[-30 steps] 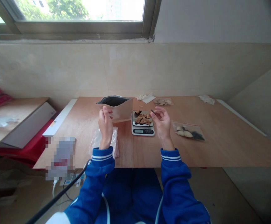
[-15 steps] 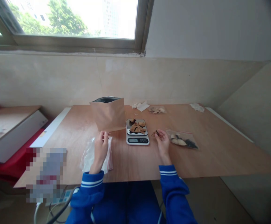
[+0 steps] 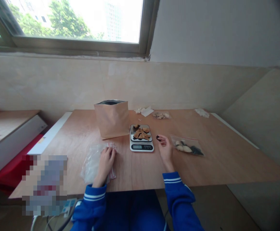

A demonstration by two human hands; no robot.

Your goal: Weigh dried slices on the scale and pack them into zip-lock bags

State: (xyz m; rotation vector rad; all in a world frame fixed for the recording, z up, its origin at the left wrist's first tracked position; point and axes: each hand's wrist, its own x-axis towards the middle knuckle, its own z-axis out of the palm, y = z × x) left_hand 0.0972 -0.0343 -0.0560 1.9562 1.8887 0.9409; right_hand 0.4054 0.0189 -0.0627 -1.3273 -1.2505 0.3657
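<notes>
My right hand (image 3: 165,147) pinches a small dark dried piece (image 3: 158,138) just right of the kitchen scale (image 3: 141,147). Several curled brown dried pieces (image 3: 142,133), tan with dark patches, lie on the scale's metal plate; its display is too small to read. Over on the left, my left hand (image 3: 107,159) rests on flat clear zip bags (image 3: 91,163), fingers loosely bent and gripping nothing that I can see. Behind the left hand stands an open brown paper pouch (image 3: 112,120). A clear zip bag (image 3: 187,145) with pale and black pieces lies beside my right hand.
At the back of the table (image 3: 217,160) are a small clear bag of pale pieces (image 3: 161,115), a white card (image 3: 147,111) and crumpled white plastic (image 3: 202,112). A blurred-out object (image 3: 49,179) lies at the front left, with cables below. The wall closes off the back.
My left hand has lowered onto the zip bags from slightly above them. My right hand keeps its pinch beside the scale, and the dried piece in it has turned and looks darker.
</notes>
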